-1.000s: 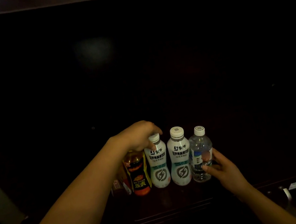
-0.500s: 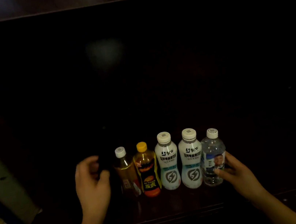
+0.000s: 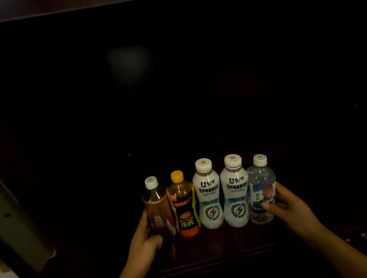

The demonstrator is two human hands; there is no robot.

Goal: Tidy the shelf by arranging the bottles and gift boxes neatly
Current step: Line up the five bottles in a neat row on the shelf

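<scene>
Five bottles upright in a touching row, front of dark shelf (image 3: 217,243). Your left hand (image 3: 143,240) wraps tea bottle (image 3: 157,211); right hand (image 3: 293,208) cups water bottle (image 3: 260,189). Prob. squeezing row ends inward. Gift boxes not visible.

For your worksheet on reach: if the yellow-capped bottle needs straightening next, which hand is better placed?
Probably the left hand: it rests on the tea bottle right beside the yellow-capped bottle, while the right hand is at the water bottle, two bottles away.
</scene>
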